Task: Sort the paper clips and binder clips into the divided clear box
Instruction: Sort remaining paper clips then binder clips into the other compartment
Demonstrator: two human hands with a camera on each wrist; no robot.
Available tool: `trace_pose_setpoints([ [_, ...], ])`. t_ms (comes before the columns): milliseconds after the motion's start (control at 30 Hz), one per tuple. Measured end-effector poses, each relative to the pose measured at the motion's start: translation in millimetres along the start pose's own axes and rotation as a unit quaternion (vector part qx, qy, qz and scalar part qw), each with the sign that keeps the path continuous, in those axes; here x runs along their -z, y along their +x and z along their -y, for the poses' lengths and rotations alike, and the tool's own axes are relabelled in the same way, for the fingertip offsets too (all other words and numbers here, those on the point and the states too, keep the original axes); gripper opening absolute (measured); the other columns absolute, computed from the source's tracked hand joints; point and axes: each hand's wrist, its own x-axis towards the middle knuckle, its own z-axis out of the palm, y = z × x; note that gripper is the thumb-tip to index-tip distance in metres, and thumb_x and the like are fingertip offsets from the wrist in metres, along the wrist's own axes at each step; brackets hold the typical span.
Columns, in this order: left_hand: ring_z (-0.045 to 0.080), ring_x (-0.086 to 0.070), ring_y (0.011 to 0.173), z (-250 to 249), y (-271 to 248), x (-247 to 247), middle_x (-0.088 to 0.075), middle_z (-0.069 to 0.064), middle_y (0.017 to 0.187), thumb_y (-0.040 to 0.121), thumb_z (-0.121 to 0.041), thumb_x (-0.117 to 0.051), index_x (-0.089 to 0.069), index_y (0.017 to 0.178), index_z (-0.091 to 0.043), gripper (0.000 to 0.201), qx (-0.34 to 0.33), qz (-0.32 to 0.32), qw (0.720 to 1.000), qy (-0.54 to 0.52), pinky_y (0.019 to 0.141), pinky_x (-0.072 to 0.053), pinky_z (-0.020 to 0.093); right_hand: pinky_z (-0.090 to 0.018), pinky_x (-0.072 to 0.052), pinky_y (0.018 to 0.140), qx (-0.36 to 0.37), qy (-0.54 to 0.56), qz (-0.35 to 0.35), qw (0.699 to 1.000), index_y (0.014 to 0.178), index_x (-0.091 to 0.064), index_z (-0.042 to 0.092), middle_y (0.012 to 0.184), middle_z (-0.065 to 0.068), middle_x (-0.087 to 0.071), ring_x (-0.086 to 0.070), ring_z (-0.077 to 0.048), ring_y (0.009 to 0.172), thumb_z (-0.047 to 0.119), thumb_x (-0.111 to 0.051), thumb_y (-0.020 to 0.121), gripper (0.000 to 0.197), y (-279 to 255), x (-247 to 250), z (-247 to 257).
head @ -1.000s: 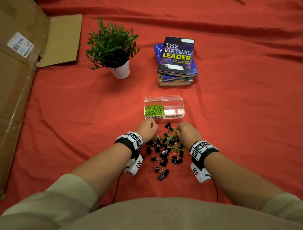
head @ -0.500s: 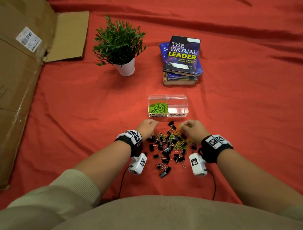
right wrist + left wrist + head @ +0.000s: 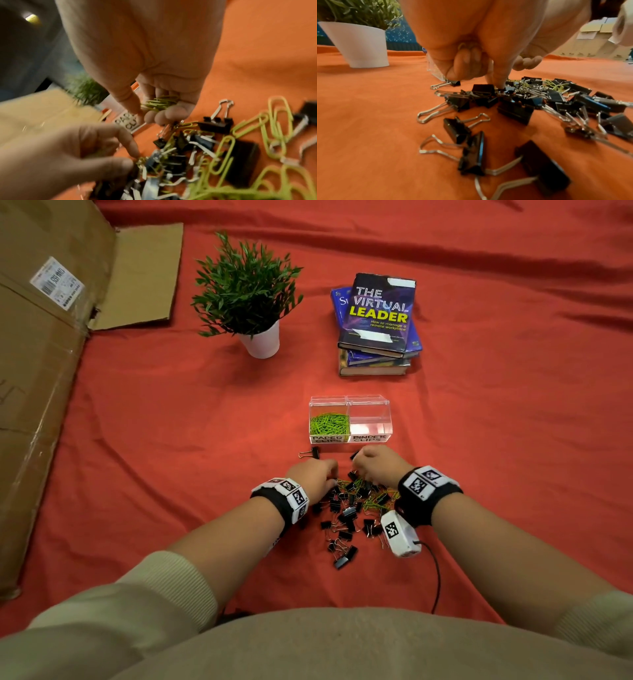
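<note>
The divided clear box [image 3: 386, 429] stands past the pile, with green paper clips [image 3: 329, 422] in its left cell and a bare right cell labelled BINDER CLIPS. A mixed pile of black binder clips [image 3: 348, 512] and green paper clips [image 3: 374, 501] lies on the red cloth. My left hand [image 3: 330, 479] pinches a green paper clip [image 3: 141, 160] at the pile's far left, other fingers curled [image 3: 465, 63]. My right hand [image 3: 358, 465] hovers over the pile's far edge, fingers curled round a bunch of green paper clips [image 3: 160, 103].
One binder clip [image 3: 310, 454] lies alone left of the pile, near the box front. A potted plant [image 3: 251, 299] and a stack of books [image 3: 378, 323] stand beyond the box. Flattened cardboard [image 3: 41, 371] lines the left side. A cable [image 3: 436, 577] trails from my right wrist.
My right hand has shifted left over the pile's far edge. My left hand has drawn back slightly toward me, uncovering the lone binder clip near the box.
</note>
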Motion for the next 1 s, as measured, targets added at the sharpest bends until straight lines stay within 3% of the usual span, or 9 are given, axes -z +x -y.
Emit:
trace_pose_setpoints([
  [133, 0.031, -0.063, 0.095, 1, 2, 1, -0.066, 0.009, 0.104, 0.094, -0.024, -0.051, -0.056, 0.107, -0.018, 0.015, -0.031, 0.027, 0.997, 0.064, 0.072, -0.050, 0.038, -0.025, -0.035, 0.046, 0.019, -0.243, 0.024, 0.970, 0.095, -0.064, 0.004, 0.081, -0.009, -0.060, -0.047, -0.016, 0.055, 0.022, -0.039, 0.097, 0.031, 1, -6, 0],
  [333, 0.031, -0.062, 0.097, 9, 1, -2, -0.064, 0.011, 0.107, 0.095, -0.025, -0.053, -0.053, 0.104, -0.012, 0.016, -0.004, 0.025, 0.998, 0.059, 0.072, -0.046, 0.037, -0.022, -0.035, 0.048, 0.063, -0.194, -0.008, 0.979, 0.098, -0.063, 0.013, 0.080, 0.002, -0.060, -0.047, -0.009, 0.055, 0.021, -0.042, 0.096, 0.022, -3, -1, -3],
  [433, 0.026, -0.061, 0.098, 13, 2, -3, -0.064, 0.006, 0.106, 0.092, -0.026, -0.056, -0.056, 0.102, -0.016, 0.014, 0.029, 0.025, 0.999, -0.013, 0.078, -0.048, 0.035, -0.023, -0.046, 0.062, 0.092, -0.282, 0.007, 0.955, 0.096, -0.064, 0.013, 0.089, 0.001, -0.062, -0.056, -0.013, 0.072, 0.024, -0.050, 0.094, 0.018, -9, 0, -12],
  [533, 0.017, -0.058, 0.086, 15, 3, -4, -0.063, -0.005, 0.093, 0.091, -0.022, -0.058, -0.059, 0.094, -0.020, 0.004, 0.049, 0.027, 0.996, -0.068, 0.071, -0.045, 0.029, -0.028, -0.051, 0.073, 0.083, -0.273, 0.004, 0.958, 0.092, -0.063, 0.013, 0.092, -0.001, -0.066, -0.061, -0.016, 0.081, 0.018, -0.057, 0.089, 0.008, -9, 0, -24],
  [667, 0.018, -0.060, 0.088, 18, 5, -5, -0.065, -0.003, 0.094, 0.092, -0.020, -0.054, -0.057, 0.092, -0.019, 0.003, 0.059, 0.032, 0.994, -0.084, 0.074, -0.047, 0.030, -0.018, -0.038, 0.055, 0.070, -0.249, 0.004, 0.966, 0.095, -0.060, 0.016, 0.074, 0.011, -0.053, -0.052, -0.010, 0.069, 0.017, -0.067, 0.082, 0.015, -17, 6, -35],
  [800, 0.024, -0.060, 0.092, 17, 0, -6, -0.065, 0.003, 0.104, 0.093, -0.026, -0.054, -0.052, 0.105, -0.016, 0.016, 0.041, 0.015, 0.998, -0.036, 0.073, -0.044, 0.031, -0.023, -0.037, 0.057, 0.087, -0.267, -0.006, 0.960, 0.102, -0.057, 0.021, 0.067, 0.015, -0.045, -0.051, -0.011, 0.068, 0.022, -0.068, 0.081, 0.024, -22, 5, -38],
  [867, 0.029, -0.062, 0.095, 15, -2, -6, -0.064, 0.007, 0.107, 0.094, -0.030, -0.053, -0.052, 0.109, -0.015, 0.021, 0.027, 0.014, 1.000, 0.004, 0.073, -0.046, 0.034, -0.024, -0.039, 0.059, 0.098, -0.292, -0.023, 0.951, 0.106, -0.056, 0.023, 0.073, 0.010, -0.054, -0.055, -0.016, 0.072, 0.024, -0.065, 0.083, 0.025, -21, 1, -36],
  [933, 0.031, -0.062, 0.095, 14, -2, -6, -0.065, 0.009, 0.108, 0.095, -0.029, -0.051, -0.052, 0.108, -0.014, 0.020, 0.024, 0.013, 0.999, 0.019, 0.074, -0.048, 0.036, -0.026, -0.042, 0.065, 0.097, -0.318, -0.040, 0.942, 0.108, -0.056, 0.023, 0.092, 0.000, -0.065, -0.061, -0.021, 0.083, 0.025, -0.060, 0.086, 0.023, -21, -4, -34],
  [1000, 0.031, -0.062, 0.094, 14, -1, -6, -0.065, 0.009, 0.108, 0.096, -0.027, -0.048, -0.052, 0.106, -0.013, 0.018, 0.029, 0.011, 0.999, 0.020, 0.075, -0.049, 0.037, -0.029, -0.045, 0.070, 0.102, -0.334, -0.049, 0.936, 0.107, -0.056, 0.019, 0.104, -0.005, -0.065, -0.061, -0.025, 0.092, 0.023, -0.055, 0.088, 0.020, -22, -9, -33],
])
